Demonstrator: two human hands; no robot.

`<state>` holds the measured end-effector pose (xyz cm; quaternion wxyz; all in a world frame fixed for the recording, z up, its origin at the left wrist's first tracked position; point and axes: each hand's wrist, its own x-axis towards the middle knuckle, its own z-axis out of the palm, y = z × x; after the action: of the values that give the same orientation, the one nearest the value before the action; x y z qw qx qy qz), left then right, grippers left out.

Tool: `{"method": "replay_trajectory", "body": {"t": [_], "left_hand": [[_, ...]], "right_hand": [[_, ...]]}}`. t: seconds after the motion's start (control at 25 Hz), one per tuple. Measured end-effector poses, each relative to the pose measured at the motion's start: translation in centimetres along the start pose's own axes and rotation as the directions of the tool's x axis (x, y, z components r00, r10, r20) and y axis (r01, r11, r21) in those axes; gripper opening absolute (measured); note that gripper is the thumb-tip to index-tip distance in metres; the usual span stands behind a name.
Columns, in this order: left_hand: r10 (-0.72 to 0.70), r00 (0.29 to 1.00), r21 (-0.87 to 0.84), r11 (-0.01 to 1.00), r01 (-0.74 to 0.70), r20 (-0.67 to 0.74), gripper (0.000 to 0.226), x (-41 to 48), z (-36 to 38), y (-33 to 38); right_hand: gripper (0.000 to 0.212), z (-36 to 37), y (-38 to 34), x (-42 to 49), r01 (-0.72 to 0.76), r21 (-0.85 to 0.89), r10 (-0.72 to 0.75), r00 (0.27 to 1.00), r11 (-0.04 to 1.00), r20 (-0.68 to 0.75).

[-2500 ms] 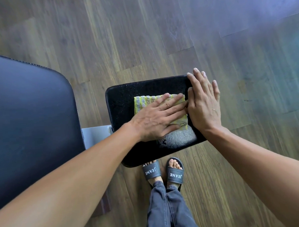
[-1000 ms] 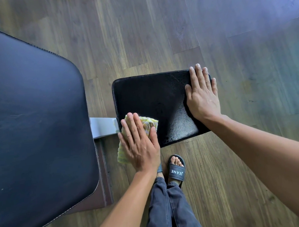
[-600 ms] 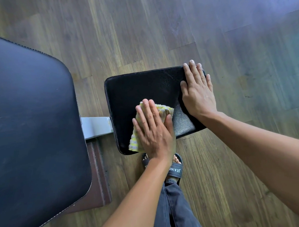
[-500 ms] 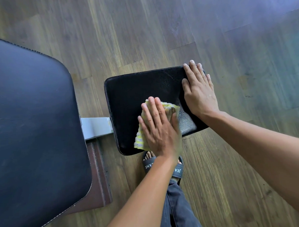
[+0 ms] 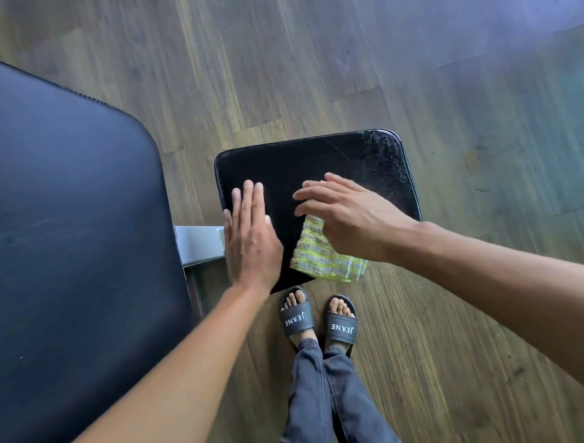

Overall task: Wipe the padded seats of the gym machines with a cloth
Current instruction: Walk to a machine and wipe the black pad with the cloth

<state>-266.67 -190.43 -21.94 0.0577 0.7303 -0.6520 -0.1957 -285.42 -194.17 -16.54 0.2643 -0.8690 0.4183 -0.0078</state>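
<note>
Leaning over small black seat pad (image 5: 314,160) with 2 bare hands down on it. Laying left hand (image 5: 251,238) flat on pad's left part — 4 fingers straight, pressed together, pointing away from body, thumb along pad's left edge, gripping nothing. Covering far end of yellow-green striped cloth (image 5: 322,253) with right hand (image 5: 347,215); fingers nearly straight, slightly spread, reaching left across pad's middle. Hiding thumb under palm; judging by visible fingers, resting on cloth loosely extended rather than curled round it. Locating cloth on pad's near-right part, folded, near end hanging past pad's near edge above floor. Noting grey bands across cloth's yellow-green weave, layered edges visible at its near-right corner. Leaving bare strip of pad between the 2 hands. Showing scuffed, cracked sheen at pad's far-right corner. Filling left side of view: much larger dark padded surface (image 5: 67,231), well apart from cloth. Sitting between the 2 pads, just beside left thumb — grey metal bracket (image 5: 201,240). Standing on wood-look plank floor (image 5: 310,69) in dark slides (image 5: 342,328) printed JEANE, toes near pad's near edge. Pointing both slides toward pad. Wearing grey trousers (image 5: 325,404). Reaching in with bare forearms from bottom-left and right edge. Catching bluish glare on floor toward top right of view.
</note>
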Motion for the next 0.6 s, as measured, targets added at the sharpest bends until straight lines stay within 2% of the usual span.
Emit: {"method": "replay_trajectory", "body": {"t": [0.12, 0.24, 0.32, 0.48, 0.6], "left_hand": [[0.050, 0.997, 0.058, 0.997, -0.053, 0.055, 0.058, 0.0, 0.1, -0.9], [0.039, 0.999, 0.071, 0.997, -0.041, 0.039, 0.061, -0.2, 0.3, -0.7], [0.030, 0.999, 0.078, 0.996, -0.033, 0.030, 0.063, -0.2, 0.4, -0.7], [0.035, 0.999, 0.091, 0.995, -0.038, 0.037, 0.062, -0.2, 0.3, -0.7], [0.036, 0.998, 0.094, 0.995, -0.040, 0.048, 0.061, -0.2, 0.1, -0.7]], "right_hand": [[0.054, -0.5, -0.6, 1.9, 0.074, -0.127, -0.034, 0.956, 0.989, 0.290], [0.052, -1.5, -0.3, 3.3, 0.177, -0.236, -0.065, 0.907, 0.956, 0.416], [0.049, -1.9, -0.2, 3.7, 0.193, -0.259, -0.050, 0.881, 0.946, 0.471], [0.033, -2.0, 0.3, 4.0, 0.083, -0.273, 0.079, 0.841, 0.959, 0.535], [0.019, -1.8, 1.0, 3.6, -0.045, -0.255, 0.198, 0.763, 0.966, 0.616]]}}
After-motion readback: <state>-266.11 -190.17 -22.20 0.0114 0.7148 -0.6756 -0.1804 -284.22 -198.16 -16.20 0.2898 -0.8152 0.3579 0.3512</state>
